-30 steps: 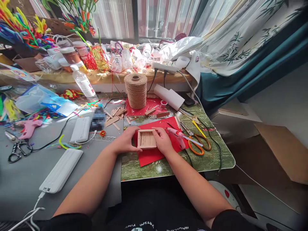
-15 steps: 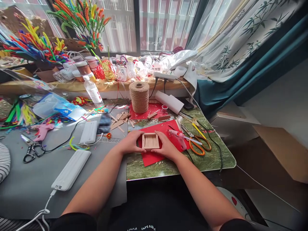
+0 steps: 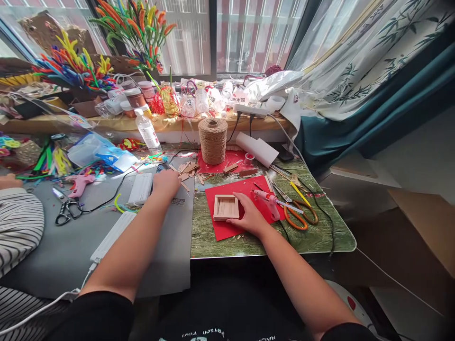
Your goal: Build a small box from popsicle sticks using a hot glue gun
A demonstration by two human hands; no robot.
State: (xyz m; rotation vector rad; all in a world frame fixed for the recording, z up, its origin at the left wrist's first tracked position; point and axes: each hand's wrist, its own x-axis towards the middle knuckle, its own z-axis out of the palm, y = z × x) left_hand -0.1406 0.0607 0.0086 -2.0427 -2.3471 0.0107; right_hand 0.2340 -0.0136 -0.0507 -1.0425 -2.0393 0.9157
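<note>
A small square box made of wooden craft sticks (image 3: 226, 215) sits on a sheet of red paper (image 3: 222, 232). My right hand (image 3: 250, 217) grips its right side, thumb at the near corner and fingers at the far one. Off to the left, my left hand (image 3: 166, 184) is beside a pile of loose wooden sticks (image 3: 188, 169) and a dark object largely covered by it. Its fingers are mostly hidden behind the back of the hand. Right of the box lie a pink glue gun (image 3: 272, 199) and orange-handled scissors (image 3: 298, 220).
A twine spool (image 3: 212, 142) stands behind the red paper. White power banks (image 3: 140, 188), black scissors (image 3: 67, 210) and another pink glue gun (image 3: 81, 184) lie on the left. A co-worker's striped sleeve (image 3: 21, 222) shows at the left edge. Cables cross the table.
My left hand has let go of the box and moved left and away from me to the stick pile. My right hand stays on the box. More of the co-worker's sleeve shows.
</note>
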